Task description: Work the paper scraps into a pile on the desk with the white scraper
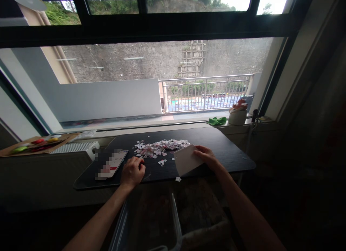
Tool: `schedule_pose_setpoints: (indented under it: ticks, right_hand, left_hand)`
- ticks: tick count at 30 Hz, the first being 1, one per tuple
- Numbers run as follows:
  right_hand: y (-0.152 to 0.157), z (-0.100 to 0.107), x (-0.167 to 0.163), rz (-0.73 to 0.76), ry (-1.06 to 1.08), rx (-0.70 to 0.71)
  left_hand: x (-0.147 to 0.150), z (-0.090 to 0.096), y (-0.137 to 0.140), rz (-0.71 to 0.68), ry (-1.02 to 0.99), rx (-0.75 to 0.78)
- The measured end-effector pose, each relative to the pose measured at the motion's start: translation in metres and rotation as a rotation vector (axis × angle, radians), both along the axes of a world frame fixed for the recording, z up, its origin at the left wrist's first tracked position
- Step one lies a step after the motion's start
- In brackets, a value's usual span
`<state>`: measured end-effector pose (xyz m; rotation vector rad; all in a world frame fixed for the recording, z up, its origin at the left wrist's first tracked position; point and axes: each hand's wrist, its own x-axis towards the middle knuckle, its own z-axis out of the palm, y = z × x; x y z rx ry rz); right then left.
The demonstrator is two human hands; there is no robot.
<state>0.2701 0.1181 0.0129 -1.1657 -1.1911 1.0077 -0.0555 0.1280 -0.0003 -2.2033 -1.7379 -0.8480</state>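
On the dark table (pixel 211 139) lies a long heap of small cut paper pieces (pixel 158 148), white with pinkish marks. My right hand (pixel 207 156) grips a flat white card (pixel 187 161) by its right edge, thumb on top, tilted over the table's front part. One loose paper piece lies at the front edge below the card. My left hand (pixel 133 171) rests at the table's front edge, left of the heap, its fingers curled in; whether anything is inside them is hidden. Beside it is a phone (pixel 115 164) with a lit screen, partly pixelated.
Below the table edge stand clear plastic bins (pixel 175 218), dim inside. A green cloth (pixel 217 121) and a whitish container (pixel 238 115) sit on the windowsill. At left, a cardboard sheet (pixel 40 144) carries colourful items beside a white ribbed panel (pixel 77 147).
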Motion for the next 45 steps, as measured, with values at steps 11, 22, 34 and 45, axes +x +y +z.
schedule_pose_setpoints:
  ticks: [11, 22, 34, 45]
  right_hand:
    - [0.008, -0.01, 0.002, -0.044, 0.058, 0.072]
    - [0.007, -0.009, 0.001, -0.065, 0.011, 0.083]
    - [0.005, -0.005, -0.001, -0.095, 0.044, 0.067]
    - [0.014, -0.006, -0.037, 0.047, 0.041, 0.137]
  left_hand:
    - [0.0, 0.0, 0.0, 0.008, 0.005, -0.008]
    - [0.001, 0.001, -0.001, 0.011, 0.003, -0.02]
    - [0.001, -0.001, 0.0, 0.009, 0.004, 0.002]
    - [0.003, 0.003, -0.003, 0.015, 0.001, -0.022]
